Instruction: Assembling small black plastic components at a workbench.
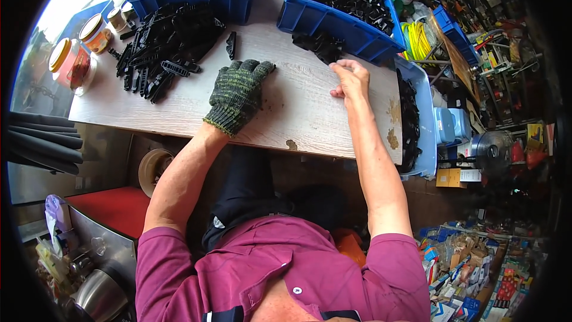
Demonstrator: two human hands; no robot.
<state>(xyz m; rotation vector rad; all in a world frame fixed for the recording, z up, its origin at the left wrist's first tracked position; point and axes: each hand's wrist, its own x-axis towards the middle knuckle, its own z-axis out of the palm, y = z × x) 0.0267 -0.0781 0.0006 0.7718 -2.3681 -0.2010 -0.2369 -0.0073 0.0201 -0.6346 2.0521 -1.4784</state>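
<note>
A small heap of black plastic parts (pixel 322 46) lies on our table (pixel 298 116), beside our loosely curled, empty-looking right hand (pixel 353 81); whether our gloved left hand (pixel 237 90) grips anything, we cannot tell. Blue bins (pixel 196 2) look well filled, yet a larger pile (pixel 176 33) remains loose.

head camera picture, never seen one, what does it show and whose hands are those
There's no robot here: both hands belong to the person wearing the camera, which looks down from the head. Its fisheye lens bends straight edges. The left hand wears a dark green knit glove and is over the table; the right hand is bare, beside a small pile of black plastic parts. A larger pile lies to the left, with one loose part near the glove. Two blue bins of similar parts stand along the far side. I can't make out anything held.
</note>
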